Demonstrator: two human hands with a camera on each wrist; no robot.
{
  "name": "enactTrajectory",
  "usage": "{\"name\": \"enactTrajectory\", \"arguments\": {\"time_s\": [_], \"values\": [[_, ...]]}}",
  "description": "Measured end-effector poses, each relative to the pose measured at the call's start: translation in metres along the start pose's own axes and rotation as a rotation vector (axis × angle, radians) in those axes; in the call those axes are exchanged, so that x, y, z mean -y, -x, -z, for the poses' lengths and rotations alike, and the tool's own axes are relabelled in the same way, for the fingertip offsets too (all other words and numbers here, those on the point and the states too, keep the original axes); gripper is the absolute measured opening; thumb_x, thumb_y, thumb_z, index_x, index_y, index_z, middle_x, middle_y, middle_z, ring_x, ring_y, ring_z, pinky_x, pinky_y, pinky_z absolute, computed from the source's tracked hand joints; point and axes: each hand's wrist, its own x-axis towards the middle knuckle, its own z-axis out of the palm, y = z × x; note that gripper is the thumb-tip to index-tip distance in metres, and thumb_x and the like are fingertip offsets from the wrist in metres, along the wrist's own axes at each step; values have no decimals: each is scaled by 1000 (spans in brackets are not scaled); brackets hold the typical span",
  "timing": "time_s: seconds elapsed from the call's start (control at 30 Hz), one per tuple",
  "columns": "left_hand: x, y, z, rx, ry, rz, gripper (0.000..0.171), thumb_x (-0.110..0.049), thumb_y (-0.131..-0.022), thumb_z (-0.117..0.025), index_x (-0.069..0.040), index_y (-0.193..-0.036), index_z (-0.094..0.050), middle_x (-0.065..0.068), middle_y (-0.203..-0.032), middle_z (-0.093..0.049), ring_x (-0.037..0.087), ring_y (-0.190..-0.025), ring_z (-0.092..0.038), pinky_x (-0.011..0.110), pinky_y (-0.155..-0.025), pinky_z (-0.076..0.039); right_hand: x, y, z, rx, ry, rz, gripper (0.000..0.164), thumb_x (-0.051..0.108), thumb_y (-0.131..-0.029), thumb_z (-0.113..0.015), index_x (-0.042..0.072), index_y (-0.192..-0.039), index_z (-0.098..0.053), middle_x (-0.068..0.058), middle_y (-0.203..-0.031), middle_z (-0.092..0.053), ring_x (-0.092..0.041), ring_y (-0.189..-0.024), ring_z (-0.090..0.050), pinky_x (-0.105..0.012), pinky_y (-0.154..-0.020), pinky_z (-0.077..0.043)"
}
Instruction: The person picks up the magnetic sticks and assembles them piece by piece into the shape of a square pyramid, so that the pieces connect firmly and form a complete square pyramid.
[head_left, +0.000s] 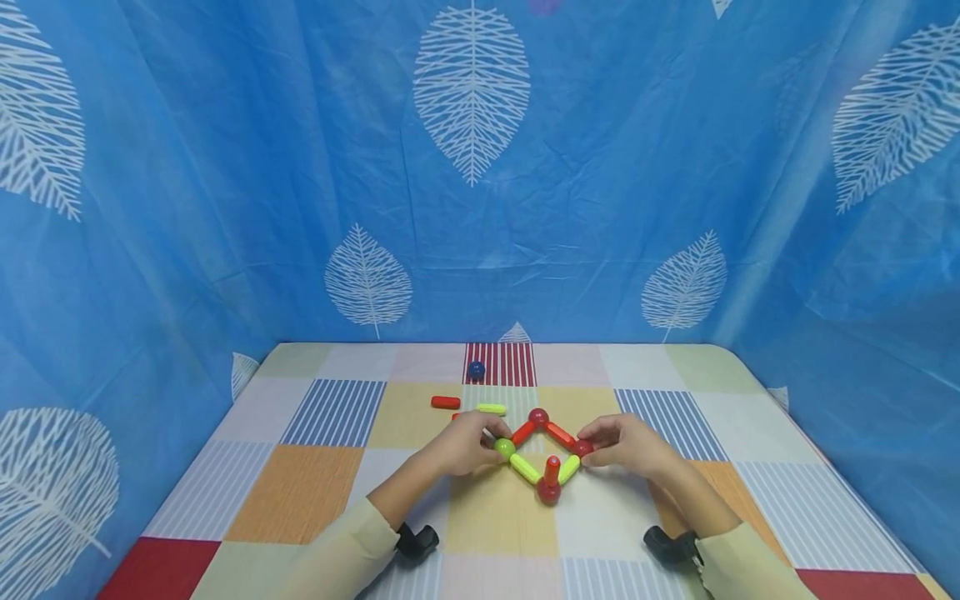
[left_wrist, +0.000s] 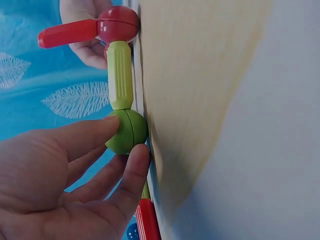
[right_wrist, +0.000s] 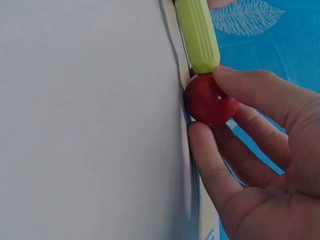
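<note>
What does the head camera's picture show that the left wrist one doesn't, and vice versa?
Head only: both sleeves, black pieces at the wrists.
Left wrist only: the seam on the green ball, grooves along a yellow-green stick.
Both: the left hand pinching that ball, the right hand, a red stick standing up from a red ball.

Stick-and-ball diamond [head_left: 525, 469] sits a bit right of middle on the surface [head_left: 502, 533], left hand [head_left: 465, 443] at its left corner, right hand [head_left: 628, 446] at its right, upright stick [head_left: 552, 472] on the front ball [head_left: 549, 493], loose sticks [head_left: 446, 402] behind-left, spare ball [head_left: 476, 370] near the back edge
</note>
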Motion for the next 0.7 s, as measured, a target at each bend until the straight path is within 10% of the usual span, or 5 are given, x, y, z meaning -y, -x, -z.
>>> {"name": "enactTrajectory", "arguments": {"time_s": [0.7], "values": [[7, 1, 13, -11, 3, 26, 27, -10, -86, -82, -12, -111, -75, 0, -103, -72, 13, -89, -65, 30, -81, -59, 0, -3, -3, -21, -46, -74, 34, 11, -77, -89, 7, -108, -76, -5, -105, -75, -18, -95, -66, -30, -83, -57]]}}
